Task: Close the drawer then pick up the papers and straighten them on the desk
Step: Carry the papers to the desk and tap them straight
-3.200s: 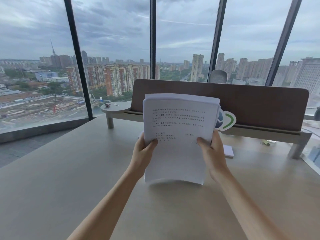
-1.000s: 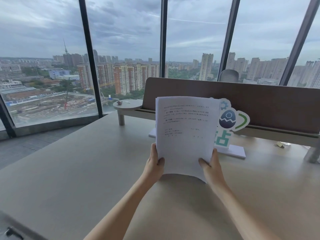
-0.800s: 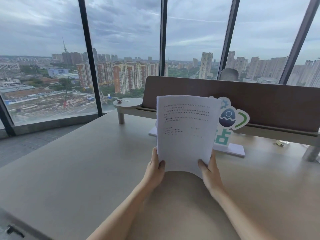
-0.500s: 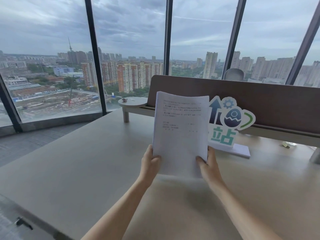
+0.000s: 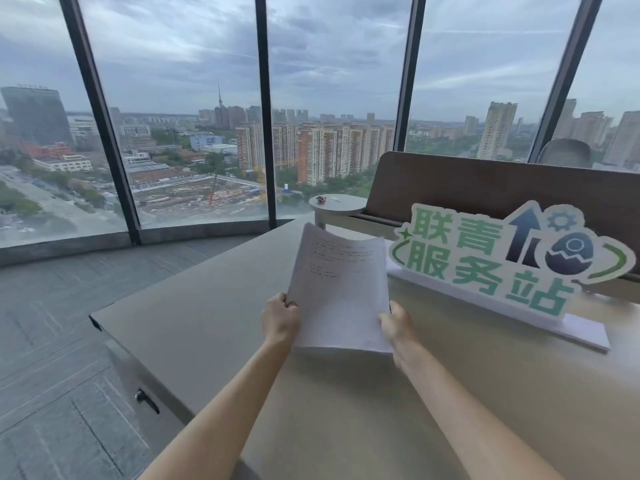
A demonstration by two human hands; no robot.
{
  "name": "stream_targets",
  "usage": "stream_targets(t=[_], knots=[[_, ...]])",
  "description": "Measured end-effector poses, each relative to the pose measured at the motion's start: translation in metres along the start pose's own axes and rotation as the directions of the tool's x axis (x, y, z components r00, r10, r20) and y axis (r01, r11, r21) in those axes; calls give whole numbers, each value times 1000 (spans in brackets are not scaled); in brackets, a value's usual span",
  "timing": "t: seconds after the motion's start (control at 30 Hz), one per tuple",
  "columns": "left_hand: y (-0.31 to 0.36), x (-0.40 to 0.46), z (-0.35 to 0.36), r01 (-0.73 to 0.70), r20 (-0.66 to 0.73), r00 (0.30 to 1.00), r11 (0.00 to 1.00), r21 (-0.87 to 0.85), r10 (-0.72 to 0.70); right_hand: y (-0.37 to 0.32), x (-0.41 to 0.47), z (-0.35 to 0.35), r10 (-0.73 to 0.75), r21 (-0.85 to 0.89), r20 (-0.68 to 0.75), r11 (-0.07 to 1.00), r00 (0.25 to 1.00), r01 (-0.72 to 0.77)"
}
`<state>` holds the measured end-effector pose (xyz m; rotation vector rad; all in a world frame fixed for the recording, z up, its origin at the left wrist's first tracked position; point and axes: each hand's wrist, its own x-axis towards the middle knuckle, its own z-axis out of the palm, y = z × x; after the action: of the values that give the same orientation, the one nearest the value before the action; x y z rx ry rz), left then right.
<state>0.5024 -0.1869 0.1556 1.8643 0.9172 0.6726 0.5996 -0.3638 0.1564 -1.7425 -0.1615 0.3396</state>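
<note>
A stack of white printed papers [image 5: 341, 289] leans back over the beige desk [image 5: 214, 306], its lower edge close to the desktop. My left hand [image 5: 280, 318] grips the stack's lower left edge. My right hand [image 5: 398, 323] grips the lower right edge. Under the desk's left edge sits a grey drawer unit [image 5: 138, 382] with a small dark handle [image 5: 147, 400]; its front looks flush.
A white cut-out sign with green characters [image 5: 498, 261] stands on a flat base right of the papers. A brown divider panel [image 5: 485, 188] runs behind it, with a small round shelf [image 5: 337, 202] at its left end. Floor-to-ceiling windows face the desk; grey floor lies to the left.
The view has swung left, bringing the desk's left edge and the drawer unit into sight. The papers have tilted back and lowered toward the desk, with both hands still on their lower edges.
</note>
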Motion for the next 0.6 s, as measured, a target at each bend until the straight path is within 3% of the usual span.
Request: stream_targets(t=[0.27, 0.6], knots=[[-20, 71, -24, 14, 25, 1000, 992, 122, -17, -3, 54, 66, 47, -105, 89, 994, 995, -37], [-28, 178, -23, -18, 80, 997, 953, 303, -7, -18, 119, 104, 18, -196, 53, 980, 998, -8]])
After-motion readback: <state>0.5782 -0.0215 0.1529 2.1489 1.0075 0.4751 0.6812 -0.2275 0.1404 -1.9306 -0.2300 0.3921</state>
